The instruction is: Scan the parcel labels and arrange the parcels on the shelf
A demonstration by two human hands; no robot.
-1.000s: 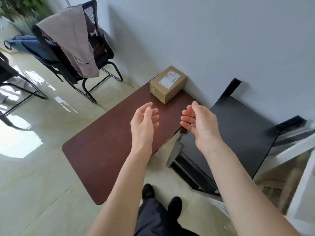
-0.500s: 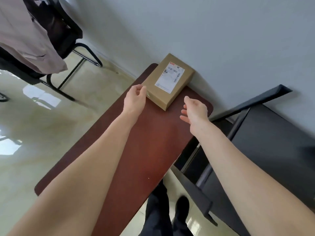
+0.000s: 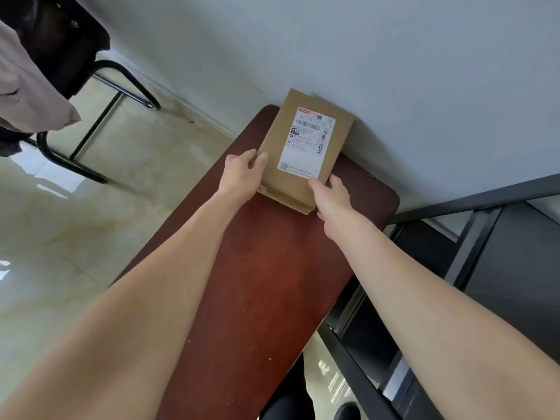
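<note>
A brown cardboard parcel with a white shipping label on top rests at the far end of a dark red table, against the wall. My left hand holds the parcel's near left corner, thumb on the top face. On the near right corner sits my right hand, thumb beside the label. A black metal shelf stands to the right of the table.
A grey wall runs behind the table. At the upper left a black chair stands on the glossy floor, a beige garment draped over it. My dark shoes show below the table's near edge.
Both hands reached forward from mid-air and closed on the parcel's near corners. The view moved closer to the table's far end.
</note>
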